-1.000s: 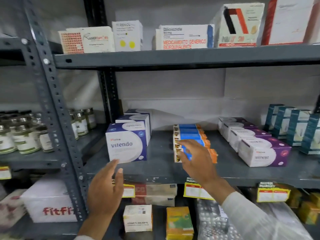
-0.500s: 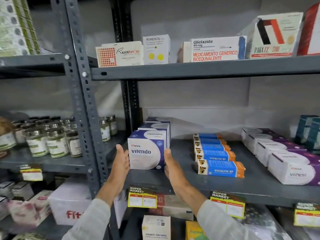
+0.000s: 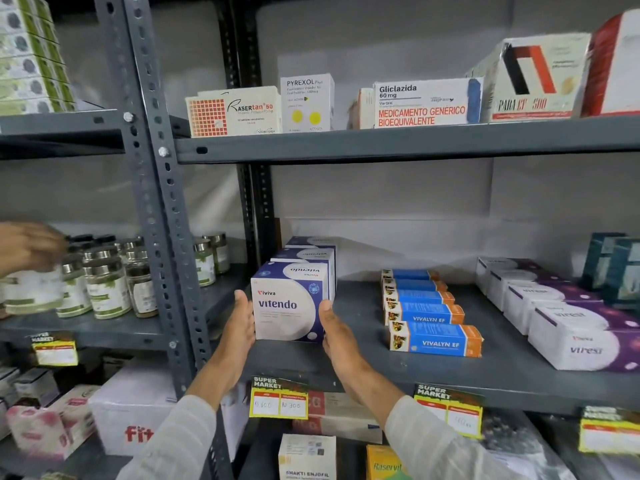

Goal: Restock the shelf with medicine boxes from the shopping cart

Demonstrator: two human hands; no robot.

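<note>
At mid-frame, the front Vitendo box (image 3: 289, 308) stands on the middle shelf (image 3: 450, 372), pressed between the flat palms of the left hand (image 3: 240, 327) and right hand (image 3: 334, 336): both grips spread, fingers straight.

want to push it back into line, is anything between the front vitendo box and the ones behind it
Nothing visible. The front vitendo box sits on the shelf between the left hand and right hand, directly ahead of the other vitendo boxes, with no foreign item between.
</note>
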